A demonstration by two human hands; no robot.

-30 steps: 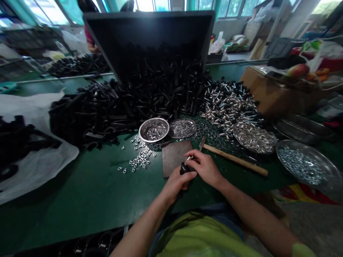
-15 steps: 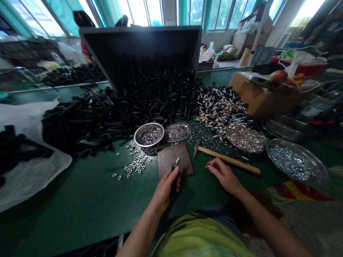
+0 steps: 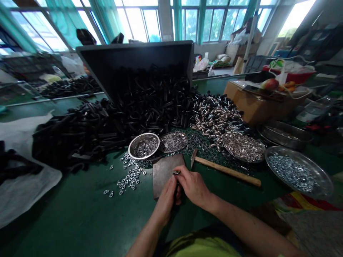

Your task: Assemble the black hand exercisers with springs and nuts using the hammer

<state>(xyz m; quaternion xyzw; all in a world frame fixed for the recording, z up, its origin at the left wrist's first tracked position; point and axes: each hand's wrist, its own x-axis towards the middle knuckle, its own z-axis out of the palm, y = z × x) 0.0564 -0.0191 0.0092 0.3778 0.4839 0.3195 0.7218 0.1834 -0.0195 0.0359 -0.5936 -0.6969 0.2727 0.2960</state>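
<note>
My left hand (image 3: 166, 194) is closed around a dark part with a metal end (image 3: 176, 173), most of it hidden by the fingers. My right hand (image 3: 195, 186) meets it there, thumb and forefinger pinched at the metal end; what small thing they hold is hidden. Both hands are over the near right corner of a flat steel plate (image 3: 162, 175). Right of the plate lies a hammer (image 3: 227, 170) with a wooden handle. To the left, small metal rings (image 3: 131, 179) are scattered on the green table (image 3: 80, 214).
Behind the plate stand a round metal bowl (image 3: 130, 148) and an oval tray (image 3: 184, 146) of small parts. Black parts (image 3: 150, 110) pile up before a grey bin (image 3: 134, 45). Metal dishes (image 3: 325, 182), a cardboard box (image 3: 238, 101) and a plastic bag (image 3: 21, 200) flank the area.
My right hand has moved left from beside the hammer to the metal end of the part in my left hand. The camera view has tilted up slightly.
</note>
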